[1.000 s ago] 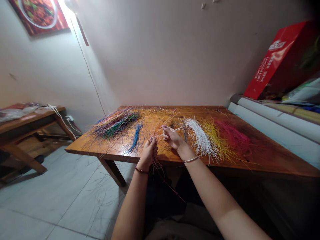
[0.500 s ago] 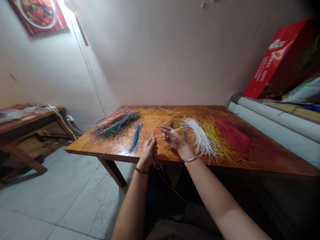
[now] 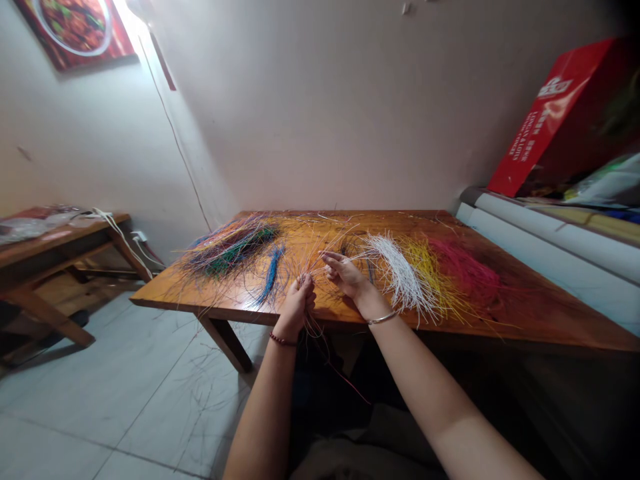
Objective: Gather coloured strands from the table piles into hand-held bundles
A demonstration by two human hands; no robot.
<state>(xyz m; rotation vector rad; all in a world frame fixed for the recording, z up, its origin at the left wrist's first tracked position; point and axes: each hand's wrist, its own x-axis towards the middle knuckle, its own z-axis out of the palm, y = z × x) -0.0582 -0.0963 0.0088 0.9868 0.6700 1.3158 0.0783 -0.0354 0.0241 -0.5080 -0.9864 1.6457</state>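
Observation:
My left hand (image 3: 300,298), a beaded bracelet at its wrist, is closed around a loose bundle of thin wires (image 3: 314,325). Their ends fan out above the fist and hang below it. Just to the right, my right hand (image 3: 345,273) pinches pale strands between thumb and fingers; I cannot tell how many. Right of that hand lies a pile of white wires (image 3: 400,273), with yellow wires (image 3: 433,277) and pink wires (image 3: 467,273) beyond. On the left are a small blue wire bunch (image 3: 271,275) and a mixed heap of coloured wires (image 3: 230,250).
The wooden table (image 3: 350,307) stands against the wall. At the right, a red box (image 3: 550,113) sits above long white rolls (image 3: 550,257). A second wooden table (image 3: 45,247) with plastic bags and a white cable is at the left. Wire scraps lie on the tiled floor (image 3: 125,400).
Almost nothing differs. My right hand has shifted very slightly beside the left, still pinching the strands. The left fist keeps its hold on the bundle.

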